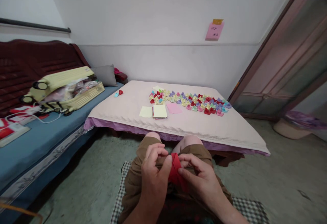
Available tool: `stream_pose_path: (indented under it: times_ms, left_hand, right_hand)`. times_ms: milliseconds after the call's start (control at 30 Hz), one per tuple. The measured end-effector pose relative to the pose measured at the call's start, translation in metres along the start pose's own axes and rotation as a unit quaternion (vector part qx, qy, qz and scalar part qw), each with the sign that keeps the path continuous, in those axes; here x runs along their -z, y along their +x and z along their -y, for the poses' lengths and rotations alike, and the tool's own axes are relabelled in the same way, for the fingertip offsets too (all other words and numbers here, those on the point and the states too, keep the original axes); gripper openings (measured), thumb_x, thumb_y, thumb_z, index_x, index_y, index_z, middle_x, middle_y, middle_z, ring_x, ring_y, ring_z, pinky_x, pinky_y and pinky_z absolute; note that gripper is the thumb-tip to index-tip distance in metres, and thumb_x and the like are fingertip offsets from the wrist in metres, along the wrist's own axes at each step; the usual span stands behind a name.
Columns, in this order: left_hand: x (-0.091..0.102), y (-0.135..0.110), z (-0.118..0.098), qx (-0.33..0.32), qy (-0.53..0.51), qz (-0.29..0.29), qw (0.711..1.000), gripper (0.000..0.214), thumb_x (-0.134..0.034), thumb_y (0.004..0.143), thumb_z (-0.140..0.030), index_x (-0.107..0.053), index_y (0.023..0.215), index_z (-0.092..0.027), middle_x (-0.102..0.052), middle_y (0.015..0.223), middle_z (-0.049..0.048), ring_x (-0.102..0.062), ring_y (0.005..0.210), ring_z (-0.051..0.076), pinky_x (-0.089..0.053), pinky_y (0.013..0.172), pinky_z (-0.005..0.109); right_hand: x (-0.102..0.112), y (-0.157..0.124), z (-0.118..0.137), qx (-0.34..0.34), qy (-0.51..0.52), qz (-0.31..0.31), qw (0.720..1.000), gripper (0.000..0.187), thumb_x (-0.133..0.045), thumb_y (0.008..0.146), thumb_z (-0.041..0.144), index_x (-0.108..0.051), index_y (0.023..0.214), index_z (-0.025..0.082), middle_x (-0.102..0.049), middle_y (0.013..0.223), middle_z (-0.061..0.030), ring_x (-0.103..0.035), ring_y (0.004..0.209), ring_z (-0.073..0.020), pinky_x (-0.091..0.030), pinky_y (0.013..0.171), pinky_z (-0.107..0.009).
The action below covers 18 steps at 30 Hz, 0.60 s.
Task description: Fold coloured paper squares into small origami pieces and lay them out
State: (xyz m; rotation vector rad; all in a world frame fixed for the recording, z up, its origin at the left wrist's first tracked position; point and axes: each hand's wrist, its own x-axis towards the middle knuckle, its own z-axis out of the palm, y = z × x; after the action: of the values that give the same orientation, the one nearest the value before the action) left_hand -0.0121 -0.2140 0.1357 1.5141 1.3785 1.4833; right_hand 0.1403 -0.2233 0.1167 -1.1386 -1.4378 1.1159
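Note:
Above my lap, a piece of folded red paper (175,170) is held between both hands. My left hand (154,169) pinches its left side with thumb and fingers. On the other side my right hand (198,174) grips its right edge, thumb in front. Beyond my knees, a stack of square paper (160,111) lies on the covered table, with a pale yellow sheet (145,112) on its left and a pink sheet (174,108) on its right. Many small folded paper pieces (194,100) in mixed colours stand in rows behind.
Two folded pieces, one red (121,92) and one blue (116,95), sit apart at the table's left. A partly open yellow suitcase (74,103) rests on the blue bed (51,132). A pink note (214,31) is taped to the wall. A lined bin (291,128) stands right.

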Motion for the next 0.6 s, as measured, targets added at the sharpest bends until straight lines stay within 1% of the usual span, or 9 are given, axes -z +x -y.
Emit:
stream_pose_path:
  times_ms: [33, 100, 200, 300, 367, 467, 600]
  left_hand:
    - [0.0003, -0.0012, -0.0004, -0.029, 0.019, 0.001, 0.999, 0.003, -0.059, 0.079, -0.019, -0.062, 0.078, -0.020, -0.063, 0.100, 0.0057, -0.059, 0.096, 0.021, -0.045, 0.086, 0.034]
    - [0.0003, -0.0033, -0.0006, -0.050, 0.044, 0.016, 0.998, 0.004, -0.059, 0.081, -0.019, -0.062, 0.078, -0.021, -0.062, 0.104, 0.0061, -0.058, 0.102, 0.022, -0.043, 0.091, 0.036]
    - [-0.0011, -0.0051, 0.0005, -0.049, 0.062, 0.033, 0.996, 0.006, -0.058, 0.082, -0.018, -0.063, 0.079, -0.021, -0.061, 0.105, 0.0063, -0.058, 0.103, 0.022, -0.042, 0.092, 0.037]
    - [-0.0027, -0.0051, 0.0010, -0.044, 0.063, 0.040, 0.996, 0.011, -0.056, 0.082, -0.016, -0.063, 0.076, -0.020, -0.061, 0.105, 0.0066, -0.058, 0.104, 0.023, -0.041, 0.093, 0.037]
    - [-0.0032, -0.0039, 0.0003, -0.031, 0.056, 0.047, 0.997, 0.013, -0.055, 0.082, -0.016, -0.063, 0.074, -0.020, -0.061, 0.105, 0.0067, -0.058, 0.104, 0.023, -0.041, 0.093, 0.037]
    - [-0.0031, -0.0007, 0.0003, 0.007, 0.032, 0.068, 0.997, 0.014, -0.055, 0.081, -0.015, -0.063, 0.071, -0.019, -0.061, 0.106, 0.0070, -0.057, 0.104, 0.024, -0.040, 0.093, 0.038]
    - [-0.0032, 0.0024, 0.0061, 0.060, -0.022, 0.096, 0.993, 0.009, -0.058, 0.077, -0.017, -0.063, 0.070, -0.018, -0.060, 0.106, 0.0077, -0.058, 0.098, 0.023, -0.041, 0.087, 0.037]
  right_hand:
    - [-0.0002, 0.0000, 0.0001, 0.019, -0.031, -0.012, 0.999, 0.019, -0.065, 0.080, 0.024, -0.069, 0.098, 0.020, -0.069, 0.078, -0.0026, -0.063, 0.074, -0.0188, -0.049, 0.068, -0.029]
    - [-0.0007, -0.0002, -0.0003, 0.055, -0.084, -0.023, 0.995, 0.019, -0.063, 0.080, 0.021, -0.069, 0.098, 0.021, -0.068, 0.079, -0.0025, -0.062, 0.075, -0.0189, -0.049, 0.071, -0.029]
    - [-0.0016, -0.0009, -0.0012, 0.099, -0.148, -0.023, 0.984, 0.019, -0.060, 0.081, 0.018, -0.068, 0.098, 0.021, -0.067, 0.079, -0.0031, -0.061, 0.074, -0.0192, -0.048, 0.071, -0.030]
    - [-0.0022, -0.0016, -0.0008, 0.131, -0.193, -0.015, 0.972, 0.017, -0.058, 0.084, 0.017, -0.067, 0.098, 0.021, -0.065, 0.078, -0.0033, -0.059, 0.074, -0.0194, -0.047, 0.070, -0.030]
    - [-0.0020, -0.0019, -0.0003, 0.145, -0.213, -0.008, 0.966, 0.016, -0.057, 0.085, 0.017, -0.067, 0.098, 0.021, -0.063, 0.076, -0.0031, -0.058, 0.073, -0.0195, -0.046, 0.068, -0.030]
    - [-0.0012, -0.0019, 0.0000, 0.157, -0.231, 0.000, 0.960, 0.017, -0.055, 0.087, 0.017, -0.066, 0.098, 0.022, -0.063, 0.076, -0.0031, -0.057, 0.073, -0.0199, -0.045, 0.067, -0.030]
    - [-0.0004, -0.0021, -0.0006, 0.152, -0.226, 0.001, 0.962, 0.017, -0.056, 0.086, 0.016, -0.066, 0.098, 0.021, -0.063, 0.076, -0.0034, -0.057, 0.074, -0.0200, -0.045, 0.067, -0.030]
